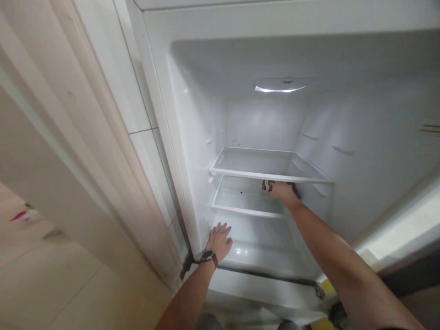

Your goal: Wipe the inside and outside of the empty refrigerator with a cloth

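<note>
My right hand [280, 189] reaches deep into an open fridge [192, 137], between its two glass shelves. It is closed on a brown-and-white patterned cloth [265, 185], most of which is hidden behind the hand. The cloth is at the right part of the lower shelf [233, 192], under the upper shelf [254, 160]. My left hand [220, 243] is open with its fingers spread, resting at the lower left inside the fridge, near the side wall. A dark-faced watch [207, 256] is on the left wrist. A small dark speck shows on the lower shelf.
A lit lamp [280, 85] is set in the fridge ceiling. Shelf ledges [343, 150] jut from the right wall. A pale wooden door frame [99, 151] stands close on the left, beside white wall tiles [144, 160]. Yellow items [328, 287] show at the lower right.
</note>
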A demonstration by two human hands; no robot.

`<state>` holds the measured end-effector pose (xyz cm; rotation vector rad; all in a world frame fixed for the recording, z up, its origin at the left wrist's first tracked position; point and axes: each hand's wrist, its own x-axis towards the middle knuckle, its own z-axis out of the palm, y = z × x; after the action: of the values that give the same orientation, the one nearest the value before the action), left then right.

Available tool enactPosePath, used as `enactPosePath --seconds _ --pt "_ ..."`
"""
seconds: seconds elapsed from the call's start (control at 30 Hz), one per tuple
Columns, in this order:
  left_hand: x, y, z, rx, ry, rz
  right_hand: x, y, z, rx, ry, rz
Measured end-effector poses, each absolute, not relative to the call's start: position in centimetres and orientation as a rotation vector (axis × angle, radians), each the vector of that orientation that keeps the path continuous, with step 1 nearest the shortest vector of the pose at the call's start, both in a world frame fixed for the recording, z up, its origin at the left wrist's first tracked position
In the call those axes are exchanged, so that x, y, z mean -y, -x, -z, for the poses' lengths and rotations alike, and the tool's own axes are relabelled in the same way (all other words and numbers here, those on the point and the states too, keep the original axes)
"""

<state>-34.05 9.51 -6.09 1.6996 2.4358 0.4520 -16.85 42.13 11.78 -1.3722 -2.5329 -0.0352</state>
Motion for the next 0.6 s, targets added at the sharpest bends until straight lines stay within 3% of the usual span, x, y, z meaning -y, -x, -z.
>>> enactPosePath --seconds 0.37,0.6 --pt "-9.5 34.1 6.1 -2.404 -1.688 -0.484 -45.5 16.4 -8.8 2.604 1.436 -0.104" --pt "-9.4 34.0 5.8 -2.416 -1.663 -0.474 -43.2 16.8 -8.4 2.689 1.406 -0.038"
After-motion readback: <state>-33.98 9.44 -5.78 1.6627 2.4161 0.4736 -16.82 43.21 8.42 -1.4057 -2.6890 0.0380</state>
